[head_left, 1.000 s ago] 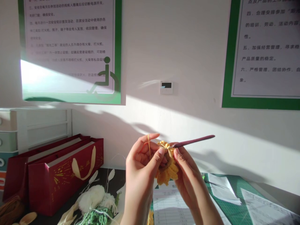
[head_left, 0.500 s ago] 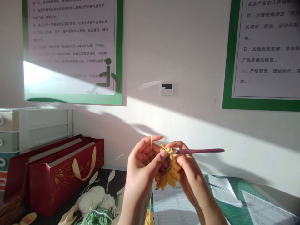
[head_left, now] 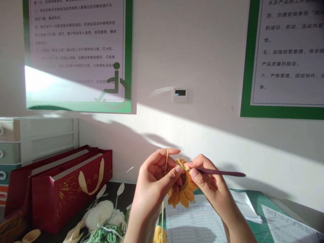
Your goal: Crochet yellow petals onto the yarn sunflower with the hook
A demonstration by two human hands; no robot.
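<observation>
Left hand (head_left: 157,177) pinches yellow flower (head_left: 182,195), right hand (head_left: 209,179) just beside grips maroon hook (head_left: 222,172), so keep yarn (head_left: 166,159) draping left hand evenly taut.

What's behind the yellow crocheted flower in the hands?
White wall shows above the flower; below, a white printed paper sheet on a green gridded mat. What the flower and left hand cover can't be seen.

This looks like a craft workshop. Near the front red bag (head_left: 71,192) on the table (head_left: 130,193), to its right, lies green yarn (head_left: 103,234); much farther right there is a cutting mat (head_left: 263,233). Drawers (head_left: 11,153) stand behind the bag, and above it a wall poster (head_left: 76,40) carries printed rules and a wheelchair sign (head_left: 116,82).
</observation>
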